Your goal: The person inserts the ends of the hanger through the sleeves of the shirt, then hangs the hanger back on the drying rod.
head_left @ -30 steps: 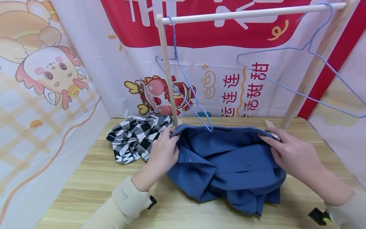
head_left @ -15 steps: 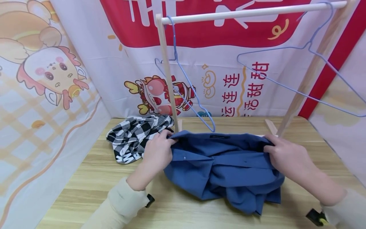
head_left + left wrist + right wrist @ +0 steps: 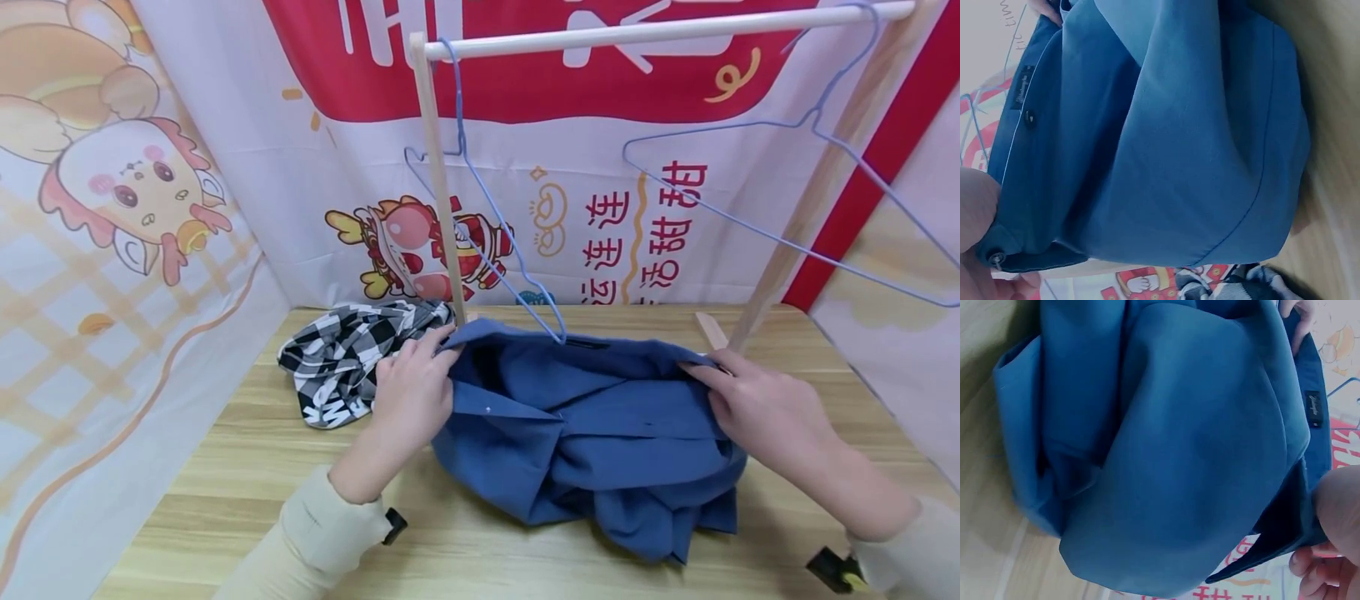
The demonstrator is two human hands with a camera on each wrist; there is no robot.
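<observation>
A rumpled blue garment (image 3: pixel 637 462) stands partly raised on the table, its top band running across between my hands. My left hand (image 3: pixel 412 387) pinches the band at its left end, and my right hand (image 3: pixel 772 408) pinches the right end. Between them the band gapes, showing the inside. A small dark label (image 3: pixel 1314 409) is sewn inside the band. In the left wrist view a button (image 3: pixel 997 257) shows beside my left thumb. The lower corner of a blue wire hanger (image 3: pixel 460 108) overlaps the band's back edge in the head view.
A wooden rack with a pale rail (image 3: pixel 637 35) stands behind the garment. A second blue wire hanger (image 3: pixel 817 112) hangs at the rail's right. A black-and-white checked garment (image 3: pixel 348 350) lies crumpled at the back left of the wood-grain table (image 3: pixel 247 500). Printed cloth walls surround the table.
The band's back edge dips towards me, then rises again to the hanger's lower corner. My left hand has shifted slightly left since a second ago. Both hands keep their hold.
</observation>
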